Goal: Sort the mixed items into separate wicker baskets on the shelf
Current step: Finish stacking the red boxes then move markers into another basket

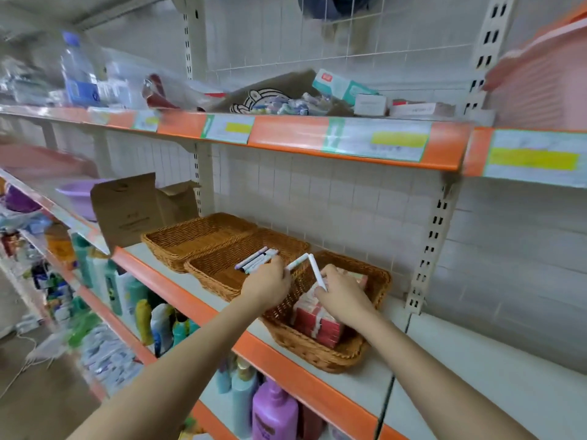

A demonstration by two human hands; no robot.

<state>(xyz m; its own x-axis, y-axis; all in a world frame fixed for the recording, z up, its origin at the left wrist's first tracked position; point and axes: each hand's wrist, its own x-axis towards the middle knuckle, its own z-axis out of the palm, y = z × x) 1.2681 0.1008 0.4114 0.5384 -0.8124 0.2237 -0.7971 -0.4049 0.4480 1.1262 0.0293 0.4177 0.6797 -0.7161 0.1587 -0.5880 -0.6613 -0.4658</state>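
Three shallow brown wicker baskets sit in a row on the white middle shelf (317, 385) with its orange front edge. Far-left basket (197, 238): nothing visible inside. Middle basket (222, 271): left hand (266, 285) is over its right end, fingers curled around a bunch of pale, white-and-lilac marker pens (255, 258) that fan out to the left above the basket; one more white pen (297, 261) sticks out to the right of the same fist. Near-right basket (330, 350): holds stacked red-and-white small boxes (317, 322). Right hand (341, 295) is above these boxes, pinching a single white pen (317, 271) that stands tilted, tip pointing up and to the far left. The two hands are just beside each other, not touching.

Upper shelf (286, 134): mixed clutter, including a brown paper bag with loose pens (286, 104), white and teal cartons (343, 87), a clear water bottle with blue label (79, 71). An open brown cardboard box (133, 208) stands left of the baskets. Lower shelf: coloured plastic bottles (273, 411), blurred.
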